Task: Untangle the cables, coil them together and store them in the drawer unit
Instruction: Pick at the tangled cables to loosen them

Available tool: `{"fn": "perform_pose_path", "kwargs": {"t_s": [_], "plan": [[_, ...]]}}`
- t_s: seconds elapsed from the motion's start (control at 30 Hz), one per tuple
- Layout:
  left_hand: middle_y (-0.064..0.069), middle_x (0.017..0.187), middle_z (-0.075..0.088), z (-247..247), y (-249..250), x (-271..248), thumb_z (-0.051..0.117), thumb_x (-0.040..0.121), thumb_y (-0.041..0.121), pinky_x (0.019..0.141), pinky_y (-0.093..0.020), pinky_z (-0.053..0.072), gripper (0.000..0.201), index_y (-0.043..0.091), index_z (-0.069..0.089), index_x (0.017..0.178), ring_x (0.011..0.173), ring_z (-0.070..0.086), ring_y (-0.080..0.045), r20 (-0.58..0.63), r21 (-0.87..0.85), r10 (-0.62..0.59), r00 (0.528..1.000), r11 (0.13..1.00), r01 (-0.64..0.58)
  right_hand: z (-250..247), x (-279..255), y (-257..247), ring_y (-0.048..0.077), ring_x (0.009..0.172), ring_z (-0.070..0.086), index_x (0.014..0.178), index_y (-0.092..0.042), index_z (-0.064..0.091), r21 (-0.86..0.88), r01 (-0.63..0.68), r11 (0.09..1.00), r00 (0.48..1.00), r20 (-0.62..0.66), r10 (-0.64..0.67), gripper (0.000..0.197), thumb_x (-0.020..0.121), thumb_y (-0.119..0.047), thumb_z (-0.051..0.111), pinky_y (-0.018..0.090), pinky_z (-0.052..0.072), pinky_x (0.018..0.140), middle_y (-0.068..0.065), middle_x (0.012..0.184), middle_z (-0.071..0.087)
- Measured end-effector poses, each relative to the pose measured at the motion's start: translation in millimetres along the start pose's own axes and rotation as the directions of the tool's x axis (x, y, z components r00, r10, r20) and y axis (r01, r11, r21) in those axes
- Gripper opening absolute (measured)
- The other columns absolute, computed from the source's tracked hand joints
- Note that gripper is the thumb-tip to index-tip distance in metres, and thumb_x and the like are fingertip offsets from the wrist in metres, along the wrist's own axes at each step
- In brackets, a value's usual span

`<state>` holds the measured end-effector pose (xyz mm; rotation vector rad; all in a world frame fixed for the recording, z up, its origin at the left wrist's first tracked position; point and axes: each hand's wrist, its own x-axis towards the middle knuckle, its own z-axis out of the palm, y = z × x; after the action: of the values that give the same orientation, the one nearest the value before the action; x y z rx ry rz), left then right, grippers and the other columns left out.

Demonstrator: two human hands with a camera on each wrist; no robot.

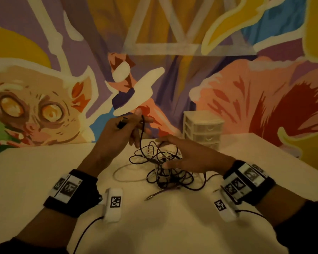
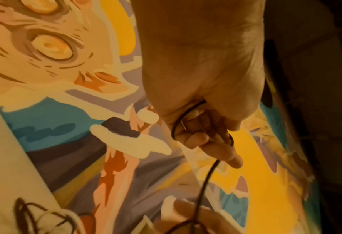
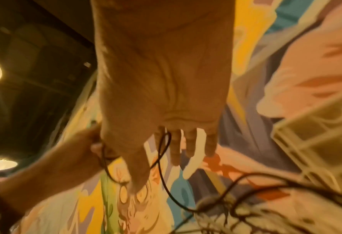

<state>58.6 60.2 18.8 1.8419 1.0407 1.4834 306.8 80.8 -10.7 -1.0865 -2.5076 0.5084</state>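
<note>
White table point(image 1: 44, 171): left hand point(image 1: 116, 136) pinching a dark cable point(image 1: 141, 136), right hand point(image 1: 189, 153) spread above the tangle point(image 1: 165, 165).

A colourful painted mural point(image 1: 44, 99) covers the wall behind a white table point(image 1: 35, 171), dimly lit.

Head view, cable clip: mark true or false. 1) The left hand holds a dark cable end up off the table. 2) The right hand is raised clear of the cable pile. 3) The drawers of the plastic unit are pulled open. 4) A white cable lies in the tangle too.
1) True: the left hand has a grip on the dark braided cable.
2) False: the right hand is spread over the tangled cable pile.
3) False: the small white plastic drawer unit shows all drawers shut.
4) True: a thin white cable loops out left.
</note>
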Motion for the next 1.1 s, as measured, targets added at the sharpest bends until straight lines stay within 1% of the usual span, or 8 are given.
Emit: {"fn": "perform_pose_path", "kwargs": {"t_s": [0.1, 0.23, 0.37, 0.5, 0.7, 0.87, 1.0, 1.1], "plan": [[-0.011, 0.084, 0.080, -20, 6, 1, 0.040, 0.108, 0.058, 0.056, -0.024, 0.052, 0.056, 0.026, 0.085, 0.098, 0.060, 0.069, -0.025, -0.120, -0.023, -0.026, 0.992, 0.999, 0.024, 4, 4, 9, 0.011, 0.094, 0.076, 0.124, -0.029, 0.065, 0.249, -0.002, 0.969, 0.997, -0.079, 0.022, 0.030, 0.097, -0.032, 0.077, 0.031, 0.058, 0.085, -0.004, 0.099, 0.076], [-0.013, 0.087, 0.081, -63, -7, -3, 0.033, 0.107, 0.066, 0.043, -0.025, 0.044, 0.077, 0.008, 0.081, 0.089, 0.051, 0.064, -0.033, -0.282, -0.067, -0.032, 0.959, 0.998, 0.013, -19, -15, 29, 0.011, 0.060, 0.064, 0.092, -0.025, 0.074, 0.275, -0.068, 0.959, 0.959, -0.246, 0.139, 0.022, 0.089, -0.045, 0.082, 0.041, 0.064, 0.064, -0.001, 0.070, 0.061], [-0.003, 0.058, 0.045, -89, -16, -4, 0.044, 0.103, 0.069, 0.044, -0.027, 0.023, 0.064, 0.023, 0.061, 0.062, 0.041, 0.036, -0.015, -0.480, -0.268, -0.127, 0.868, 0.963, -0.007, -52, -41, 60, 0.012, 0.070, 0.062, 0.075, -0.024, 0.064, -0.233, -0.070, 0.970, 0.911, -0.410, -0.032, 0.053, 0.084, -0.076, 0.070, 0.041, 0.054, 0.065, -0.008, 0.082, 0.062], [-0.002, 0.068, 0.007, -89, -34, 3, 0.062, 0.097, 0.065, 0.040, -0.025, 0.017, 0.060, 0.025, 0.024, 0.072, 0.046, 0.012, -0.012, -0.407, -0.556, -0.282, 0.869, 0.831, 0.009, -65, -59, 52, 0.013, 0.065, 0.065, 0.086, -0.014, 0.074, 0.000, -0.081, 0.997, 0.934, -0.350, 0.076, 0.067, 0.088, -0.079, 0.059, 0.024, 0.050, 0.063, -0.004, 0.075, 0.070], [0.004, 0.066, 0.023, -86, -54, 11, 0.047, 0.102, 0.033, 0.045, -0.024, 0.023, 0.031, 0.021, 0.035, 0.077, 0.048, 0.024, -0.012, -0.366, -0.841, -0.516, 0.775, 0.540, -0.038, -52, -77, 47, 0.020, 0.059, 0.060, 0.079, -0.018, 0.065, 0.172, -0.269, 0.948, 0.959, -0.040, 0.279, 0.046, 0.094, -0.061, 0.068, 0.039, 0.060, 0.069, 0.003, 0.071, 0.057], [0.002, 0.068, 0.026, -84, -60, 18, 0.031, 0.109, 0.011, 0.044, -0.021, 0.025, 0.028, 0.015, 0.050, 0.089, 0.042, 0.028, -0.009, -0.483, -0.746, -0.550, 0.682, 0.666, 0.010, -44, -98, 44, 0.013, 0.123, 0.070, 0.113, -0.012, 0.069, 0.349, -0.370, 0.861, 0.921, 0.255, 0.293, 0.036, 0.101, -0.046, 0.067, 0.047, 0.058, 0.106, -0.003, 0.125, 0.077], [0.002, 0.068, 0.024, -92, -66, 18, 0.039, 0.107, 0.010, 0.042, -0.020, 0.026, 0.021, 0.015, 0.053, 0.092, 0.044, 0.024, -0.010, -0.519, -0.713, -0.595, 0.613, 0.697, 0.073, -34, -104, 35, 0.022, 0.110, 0.076, 0.097, 0.006, 0.062, 0.334, -0.365, 0.869, 0.917, 0.288, 0.274, 0.058, 0.104, -0.052, 0.055, 0.047, 0.058, 0.104, 0.011, 0.106, 0.081], [0.004, 0.063, 0.030, -88, -67, 14, 0.050, 0.108, 0.017, 0.042, -0.020, 0.030, 0.024, 0.018, 0.049, 0.084, 0.045, 0.026, -0.010, -0.540, -0.652, -0.571, 0.618, 0.749, 0.121, -27, -103, 33, 0.029, 0.091, 0.080, 0.085, 0.004, 0.064, 0.383, -0.366, 0.848, 0.930, 0.123, 0.346, 0.061, 0.100, -0.055, 0.058, 0.046, 0.064, 0.092, 0.023, 0.088, 0.077]]}}
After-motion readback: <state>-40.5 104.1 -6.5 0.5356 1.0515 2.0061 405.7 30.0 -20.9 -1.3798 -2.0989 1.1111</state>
